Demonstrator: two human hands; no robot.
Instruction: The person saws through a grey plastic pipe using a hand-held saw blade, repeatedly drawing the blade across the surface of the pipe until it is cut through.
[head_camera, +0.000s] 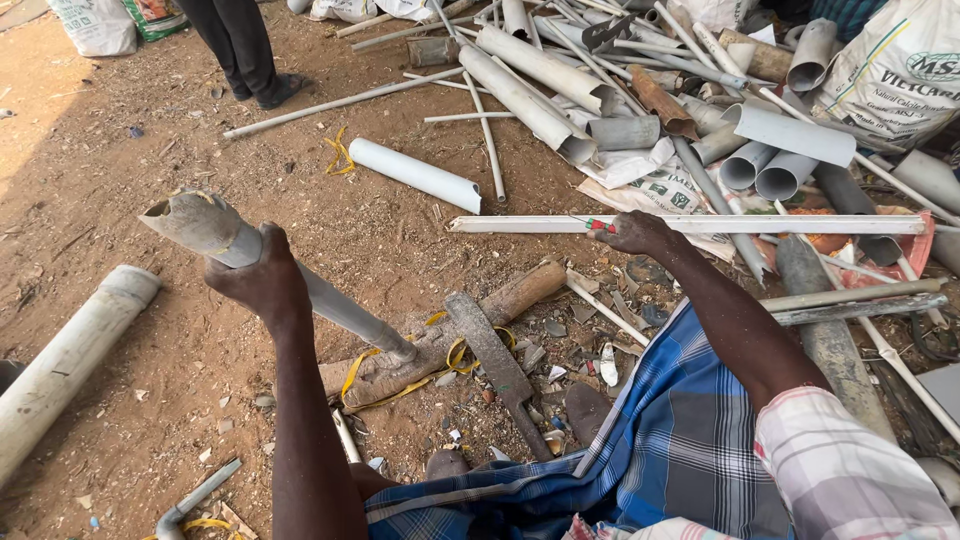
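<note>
Left hand: the left hand (262, 282) was closed around a grey pipe (290, 282), gripping it near its upper, far-left end.
Grey pipe: it slanted from a ragged, dirt-caked open mouth at the far left down to the right, where its lower end rested on a wooden block (450, 330).
Wooden block: a rough log lay on the dirt in the middle of the scene, with yellow strap (455, 352) looped about it.
Blade: a flat, rusty chopping blade (495, 358) leaned across the block, its handle pointing toward the near side.
Right hand: the right hand (635, 232) reached far and right, knuckles up and fingers curled at a long white strip (700, 224); whether it truly gripped the strip could not be told.
Small tool: something red and green (600, 226) showed just left of that hand, touching it.
White strip: it lay flat on the ground, running left to right, far of the block.
Pipe heap: a pile of grey and white pipes (620, 90) filled the far right, with white sacks (900, 70) beside it.
Loose pipes: a short white pipe (415, 174) lay far of centre; a thick pale pipe (70, 360) lay at the near left.
Other person: dark-trousered legs (240, 45) stood at the far left.
Clothing: a blue checked cloth (640, 440) covered the person's lap, near right.
</note>
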